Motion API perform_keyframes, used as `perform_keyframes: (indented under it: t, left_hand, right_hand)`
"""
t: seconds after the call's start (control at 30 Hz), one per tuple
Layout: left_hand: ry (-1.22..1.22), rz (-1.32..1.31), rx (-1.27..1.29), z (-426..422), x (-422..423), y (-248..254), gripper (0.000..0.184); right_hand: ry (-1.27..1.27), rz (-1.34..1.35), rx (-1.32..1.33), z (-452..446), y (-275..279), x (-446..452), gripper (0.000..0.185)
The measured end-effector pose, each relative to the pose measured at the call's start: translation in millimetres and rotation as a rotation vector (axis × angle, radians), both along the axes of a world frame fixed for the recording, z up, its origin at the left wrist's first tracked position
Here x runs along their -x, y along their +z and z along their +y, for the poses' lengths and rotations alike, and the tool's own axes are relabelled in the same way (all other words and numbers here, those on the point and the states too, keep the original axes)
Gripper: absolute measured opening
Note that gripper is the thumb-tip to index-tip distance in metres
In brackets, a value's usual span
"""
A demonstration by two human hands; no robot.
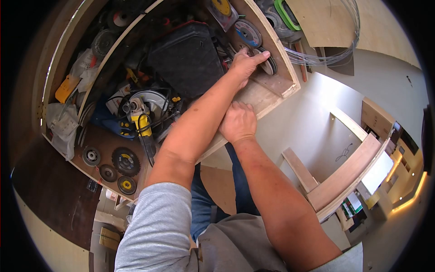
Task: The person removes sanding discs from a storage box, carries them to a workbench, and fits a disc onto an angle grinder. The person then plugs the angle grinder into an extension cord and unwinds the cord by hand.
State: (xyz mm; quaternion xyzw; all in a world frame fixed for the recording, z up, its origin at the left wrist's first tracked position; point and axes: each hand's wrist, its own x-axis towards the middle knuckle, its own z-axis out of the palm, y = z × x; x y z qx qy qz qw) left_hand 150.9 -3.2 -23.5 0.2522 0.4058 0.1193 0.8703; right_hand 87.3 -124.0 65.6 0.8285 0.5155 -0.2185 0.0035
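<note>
My left hand [244, 67] is in the corner of the wooden box [261, 98], with my thumb by some thin round discs [271, 67]. The discs are at the side wall, just beside a disc with a blue label [248, 33]. I can't tell if my left fingers grip anything, because most of them are hidden. My right hand [239, 121] is on the near edge with its fingers curled in (I can't see if they hold the wood or just lean on it).

I think the discs could slip and roll over the edge if my thumb pushes them crooked. The blue one is so near that a bump could knock it over too. My left arm [195, 118] crosses close by my right hand, so they could get in each other's way.

There is print on the blue label, but it's too small to read. The yellow disc [221, 7] and the black saw blade [125, 161] have marks too, but I can't make out any word or brand.
</note>
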Motion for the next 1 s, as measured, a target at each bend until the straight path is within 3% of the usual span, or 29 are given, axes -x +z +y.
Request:
perform_keyframes:
  t: [0.23,0.37,0.67,0.87,1.0]
  left_hand:
    - [-0.064,0.345,-0.117,2,95,-10,0.060]
    - [-0.250,0.657,-0.488,-40,216,-21,0.060]
    - [-0.489,1.078,-0.656,-125,417,62,0.055]
    - [-0.432,1.266,-0.614,-149,473,83,0.042]
    - [-0.420,1.383,-0.628,-141,460,105,0.033]
  right_hand:
    - [0.016,-0.017,0.025,2,4,1,0.012]
    - [0.012,-0.023,0.038,2,2,1,0.013]
    - [0.072,-0.146,0.101,6,3,3,0.012]
    - [-0.005,-0.157,0.119,6,2,7,0.016]
    - [-0.024,-0.182,0.220,10,5,9,0.023]
